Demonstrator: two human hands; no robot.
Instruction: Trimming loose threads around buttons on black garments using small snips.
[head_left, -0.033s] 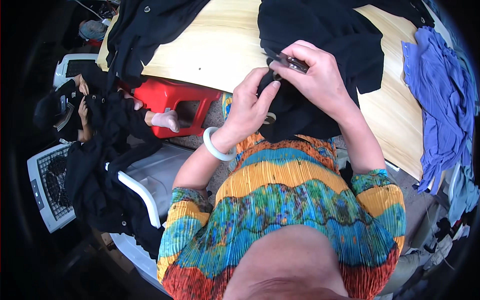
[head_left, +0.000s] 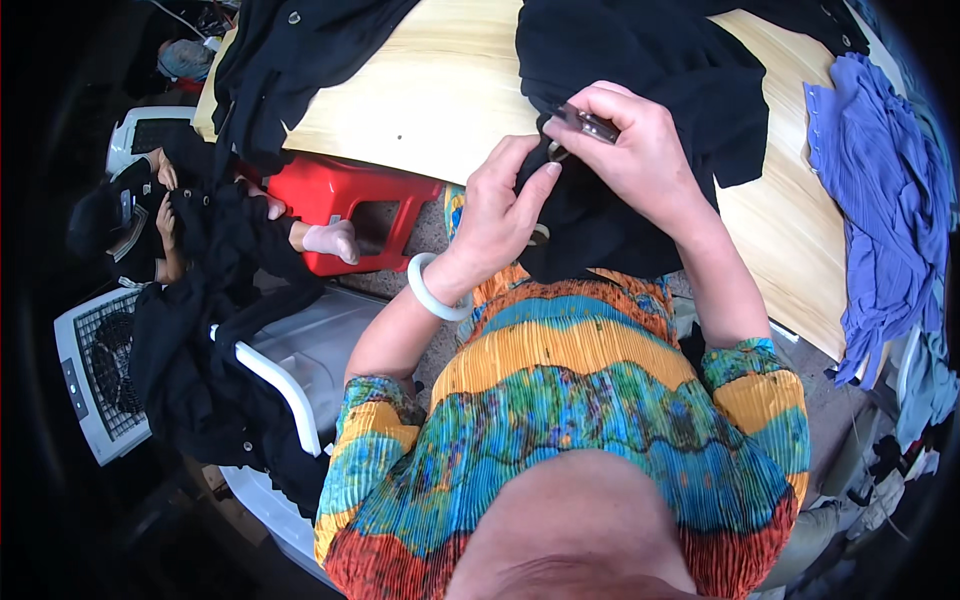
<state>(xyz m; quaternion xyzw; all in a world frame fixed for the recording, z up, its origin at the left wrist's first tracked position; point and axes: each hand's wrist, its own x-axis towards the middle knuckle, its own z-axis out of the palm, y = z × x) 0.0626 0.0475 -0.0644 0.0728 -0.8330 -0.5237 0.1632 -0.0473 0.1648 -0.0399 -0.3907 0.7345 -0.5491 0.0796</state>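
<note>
A black garment point(head_left: 640, 70) is spread over the table edge and hangs down toward my lap. My left hand point(head_left: 508, 195) pinches a fold of it beside a pale round button point(head_left: 557, 151). In my right hand point(head_left: 625, 140) is a small dark pair of thread snips point(head_left: 588, 122), held just above that button. The blades are hard to make out against the black cloth. Lower on the garment, close to my left wrist, a second pale button point(head_left: 540, 235) shows.
Purple pleated cloth point(head_left: 880, 200) lies along the right of the wooden table point(head_left: 430, 90). More black clothing point(head_left: 270, 80) drapes over its left end. Farther left are a red stool point(head_left: 325, 200), another person point(head_left: 130, 215) handling black cloth, a fan unit point(head_left: 100, 370) and a white chair arm point(head_left: 275, 385).
The snips have shifted slightly, and their blades show less than before. The button between my hands is tilted a little differently. My left hand stays in place.
</note>
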